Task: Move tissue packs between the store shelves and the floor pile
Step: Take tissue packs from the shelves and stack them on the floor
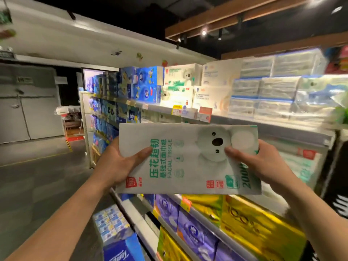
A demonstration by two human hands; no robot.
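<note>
A white tissue pack (188,166) with green lettering and a grey koala face is held flat in front of me, in mid-air before the shelves. My left hand (120,164) grips its left end, thumb on the printed face. My right hand (258,162) grips its right end, thumb lying across the koala. Two matching koala packs (180,85) are stacked on the top shelf ahead. A pile of blue and white packs (114,228) lies on the floor at the shelf's foot.
The shelf unit (244,119) runs from centre to right, stocked with blue, white, purple (190,230) and yellow (250,223) packs. Grey aisle floor (37,176) lies open on the left. A grey wall with doors (28,102) stands at far left.
</note>
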